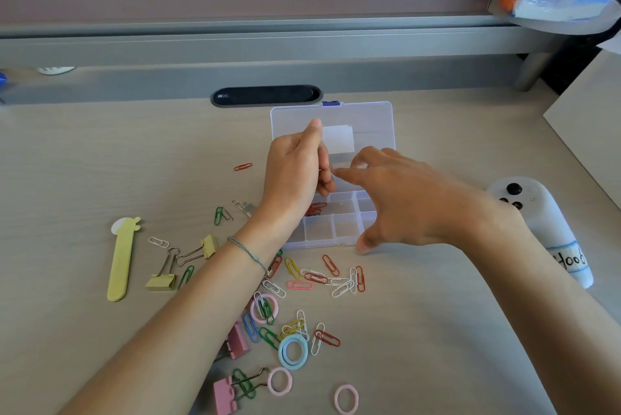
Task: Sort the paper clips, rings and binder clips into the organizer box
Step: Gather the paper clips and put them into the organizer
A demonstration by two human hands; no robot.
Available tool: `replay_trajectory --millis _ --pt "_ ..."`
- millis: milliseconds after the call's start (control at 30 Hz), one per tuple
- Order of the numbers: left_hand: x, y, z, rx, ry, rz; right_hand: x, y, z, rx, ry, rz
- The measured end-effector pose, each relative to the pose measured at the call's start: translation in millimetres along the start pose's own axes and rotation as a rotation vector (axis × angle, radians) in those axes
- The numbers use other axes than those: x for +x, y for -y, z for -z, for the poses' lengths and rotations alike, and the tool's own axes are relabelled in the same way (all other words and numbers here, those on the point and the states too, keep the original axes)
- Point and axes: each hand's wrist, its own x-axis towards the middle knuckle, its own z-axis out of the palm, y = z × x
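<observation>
While the left hand [295, 169] is held over the organizer box [336, 179], its fingers [324, 179] are curled around something small that cannot be made out. At three o'clock from it, the right hand [400, 199] is spread loose and grasps nothing, its thumb [364, 243] resting at the box's near edge. Red and green paper clips [316, 209] are seen in one left compartment; the near compartments look bare. At six o'clock from the box, loose paper clips [322, 277], rings [293, 351] and pink binder clips [237, 342] are scattered on the worktop [437, 330]; yellow binder clips [161, 281] lie at eight o'clock.
</observation>
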Motion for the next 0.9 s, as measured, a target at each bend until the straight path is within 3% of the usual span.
replay_trajectory --millis 900 --pt "1.7 2.3 -9.5 -0.060 0.073 0.015 -0.7 -3.9 1.6 0.134 -0.026 -0.007"
